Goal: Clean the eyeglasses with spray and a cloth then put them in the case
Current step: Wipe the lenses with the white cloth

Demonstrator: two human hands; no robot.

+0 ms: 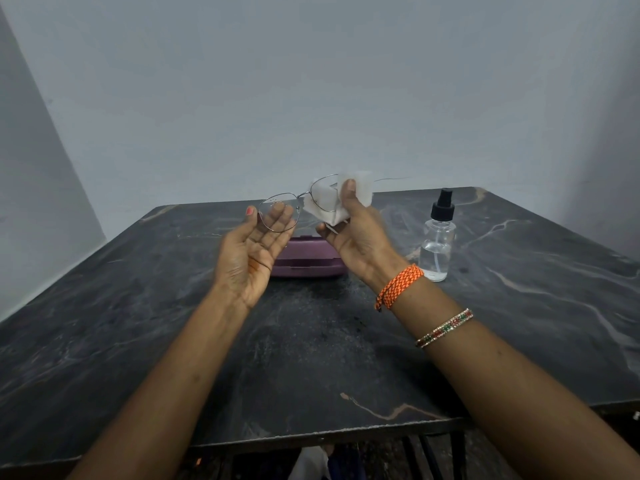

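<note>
Closest to me is the near edge of the dark, marbled stone counter (311, 358), smooth with pale wavy streaks. My two bare arms reach out over it. On my right wrist I see an orange woven thread band (398, 287) and a thin beaded bangle (445, 327).

Farther back lies the purple hard plastic glasses case (304, 263), long, rounded and closed. My hands cover part of it. To its right stands the small clear spray bottle with a black pump top (437, 237), well apart from my hands, with a little liquid inside.

My left hand (252, 251) is spread wide, palm up, with its fingers (277, 216) behind one lens of the thin silver wire eyeglasses (298, 206), which are up in the air above the case. My right hand (356, 233) pinches the soft white cloth (346, 199) around the other lens, thumb on top.
</note>
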